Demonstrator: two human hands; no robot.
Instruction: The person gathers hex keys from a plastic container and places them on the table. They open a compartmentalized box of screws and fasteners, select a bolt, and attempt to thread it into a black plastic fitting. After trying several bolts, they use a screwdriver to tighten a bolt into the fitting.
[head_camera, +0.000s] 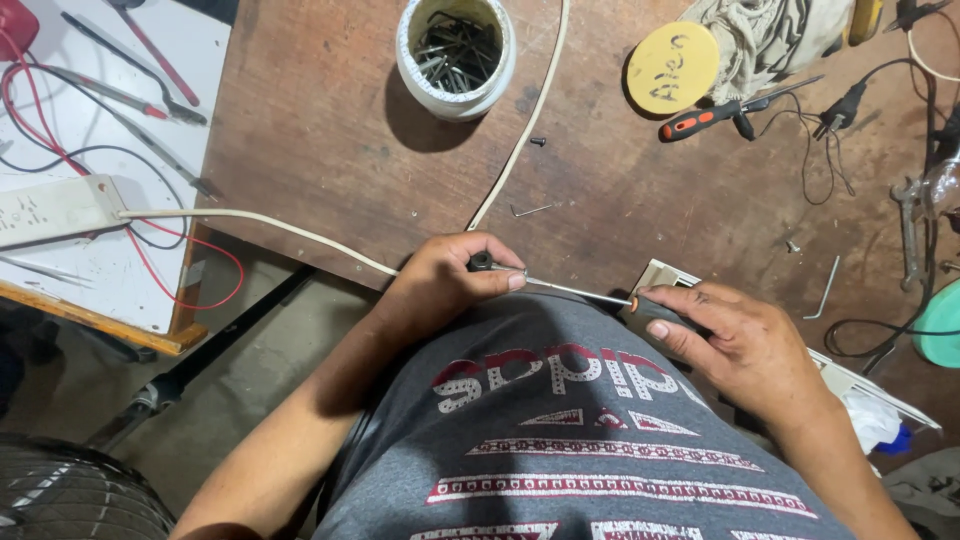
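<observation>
The left hand (450, 275) is gripping a small dark part (481, 262) at the tip of a thin screwdriver (580, 290), fingers curled around it at the near edge of the brown tabletop (330, 130). The right hand (740, 340) is clasping the screwdriver's handle, its shaft lying level between both hands. A white tub of screws (456, 50) is standing well beyond, a white cable (520, 130) running beside it.
</observation>
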